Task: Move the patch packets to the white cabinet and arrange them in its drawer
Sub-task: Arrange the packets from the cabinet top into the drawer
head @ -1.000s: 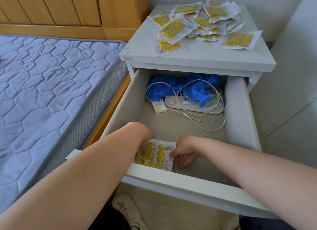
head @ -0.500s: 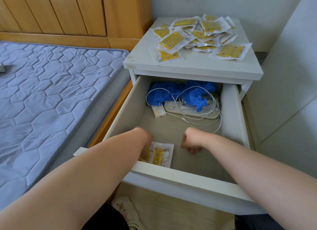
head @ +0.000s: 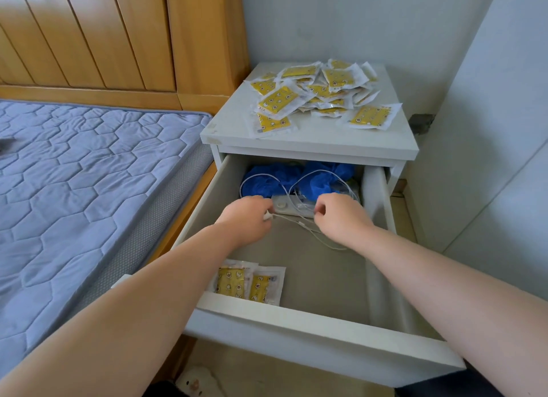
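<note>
Several yellow patch packets (head: 320, 97) lie in a loose heap on top of the white cabinet (head: 311, 143). Its drawer (head: 296, 312) is pulled out wide. Two more patch packets (head: 250, 284) lie side by side flat in the drawer's front left corner. My left hand (head: 247, 217) and my right hand (head: 339, 217) hover over the back half of the drawer, a hand's width apart, fingers curled under, with nothing seen in either. Both are well clear of the two packets.
Blue gloves (head: 267, 180), a white device (head: 283, 205) and a tangled white cable (head: 326, 239) fill the drawer's back. A blue quilted mattress (head: 89, 174) and a wooden headboard (head: 118, 40) stand to the left. A white wall panel (head: 489, 159) is close on the right.
Both hands let go of the two packets in the drawer's front corner, rose and moved back over the cable. The camera tilted up.
</note>
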Demonstrator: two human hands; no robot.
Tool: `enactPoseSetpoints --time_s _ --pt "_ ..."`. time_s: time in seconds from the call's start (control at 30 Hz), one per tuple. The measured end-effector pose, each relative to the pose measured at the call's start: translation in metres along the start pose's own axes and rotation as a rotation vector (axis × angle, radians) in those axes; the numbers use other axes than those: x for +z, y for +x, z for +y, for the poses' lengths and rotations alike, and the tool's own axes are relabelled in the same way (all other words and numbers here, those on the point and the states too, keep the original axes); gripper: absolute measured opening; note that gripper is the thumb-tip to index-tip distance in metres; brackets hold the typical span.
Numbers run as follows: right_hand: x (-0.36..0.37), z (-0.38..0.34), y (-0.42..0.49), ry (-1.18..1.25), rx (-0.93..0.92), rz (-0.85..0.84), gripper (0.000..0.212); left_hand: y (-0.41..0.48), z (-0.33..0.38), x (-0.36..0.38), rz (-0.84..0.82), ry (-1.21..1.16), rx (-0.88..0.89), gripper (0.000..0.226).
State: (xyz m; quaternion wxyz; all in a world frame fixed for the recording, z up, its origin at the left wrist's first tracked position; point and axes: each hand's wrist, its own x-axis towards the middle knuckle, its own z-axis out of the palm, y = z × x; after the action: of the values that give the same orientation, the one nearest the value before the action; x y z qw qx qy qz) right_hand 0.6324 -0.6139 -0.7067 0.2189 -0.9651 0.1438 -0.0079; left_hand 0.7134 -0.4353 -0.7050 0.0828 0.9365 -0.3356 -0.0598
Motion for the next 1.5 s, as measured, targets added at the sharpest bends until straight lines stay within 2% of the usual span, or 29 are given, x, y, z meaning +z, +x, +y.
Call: enactPoseSetpoints --time_s 0.13,0.2,0.3,0.37,0.43,0.57,0.63,0.73,0.8,0.87,0.97,1.0,1.07,1.13,1.23,1.37,1.43,1.5 --pt "-0.039 0.002 -0.001 -0.036 -0.068 0.238 0.019 0.012 0.013 -0.022 0.367 -0.332 -0.049 0.024" --pt "-0.056 0.003 0.003 -0.015 -0.131 0.373 0.018 0.021 0.021 -0.028 0.471 -0.495 -0.086 0.024" --pt "-0.073 0.009 0.017 -0.069 -0.253 0.565 0.016 0.034 0.032 -0.022 0.497 -0.861 -0.210 0.022" --pt "-0.083 0.015 0.029 -0.134 -0.226 0.629 0.023 0.041 0.034 -0.013 0.439 -1.080 -0.266 0.023" --pt "-0.094 0.023 0.044 -0.195 -0.132 0.578 0.036 0.045 0.031 -0.010 0.344 -1.217 -0.280 0.022" --pt "-0.107 0.042 0.068 -0.260 0.041 0.252 0.061 0.048 0.024 -0.016 0.262 -1.430 -0.297 0.018" --pt "-0.103 0.044 0.070 -0.243 0.021 0.229 0.065 0.048 0.021 -0.017 0.227 -1.477 -0.310 0.020" --pt "-0.094 0.034 0.062 -0.122 -0.094 0.452 0.044 0.046 0.019 -0.019 0.204 -1.585 -0.318 0.024" --pt "-0.088 0.024 0.056 -0.104 -0.170 0.517 0.024 0.045 0.018 -0.023 0.184 -1.690 -0.339 0.028" --pt "-0.080 0.010 0.046 -0.093 -0.328 0.555 0.019 0.044 0.015 -0.027 0.109 -1.793 -0.380 0.034" --pt "-0.065 -0.020 0.028 -0.075 -0.668 0.499 0.024 0.039 0.008 -0.035 -0.071 -1.945 -0.383 0.054" --pt "-0.060 -0.029 0.024 -0.085 -0.750 0.453 0.025 0.037 0.006 -0.037 -0.095 -1.996 -0.373 0.055" --pt "-0.056 -0.041 0.024 -0.095 -0.824 0.372 0.029 0.033 0.003 -0.041 -0.072 -2.052 -0.356 0.040" --pt "-0.059 -0.049 0.031 -0.038 -0.742 0.317 0.044 0.030 -0.003 -0.041 0.008 -2.047 -0.350 0.028" --pt "-0.071 -0.056 0.052 0.018 -0.463 0.203 0.065 0.029 -0.013 -0.039 0.088 -2.012 -0.445 0.026" --pt "-0.074 -0.062 0.087 -0.068 -0.318 -0.019 0.071 0.028 -0.014 -0.037 -0.003 -1.897 -0.660 0.034" --pt "-0.066 -0.058 0.095 -0.134 -0.309 0.024 0.075 0.029 -0.015 -0.035 -0.068 -1.875 -0.701 0.035" --pt "-0.057 -0.052 0.097 -0.187 -0.340 0.191 0.064 0.031 -0.017 -0.033 -0.075 -1.916 -0.699 0.035"
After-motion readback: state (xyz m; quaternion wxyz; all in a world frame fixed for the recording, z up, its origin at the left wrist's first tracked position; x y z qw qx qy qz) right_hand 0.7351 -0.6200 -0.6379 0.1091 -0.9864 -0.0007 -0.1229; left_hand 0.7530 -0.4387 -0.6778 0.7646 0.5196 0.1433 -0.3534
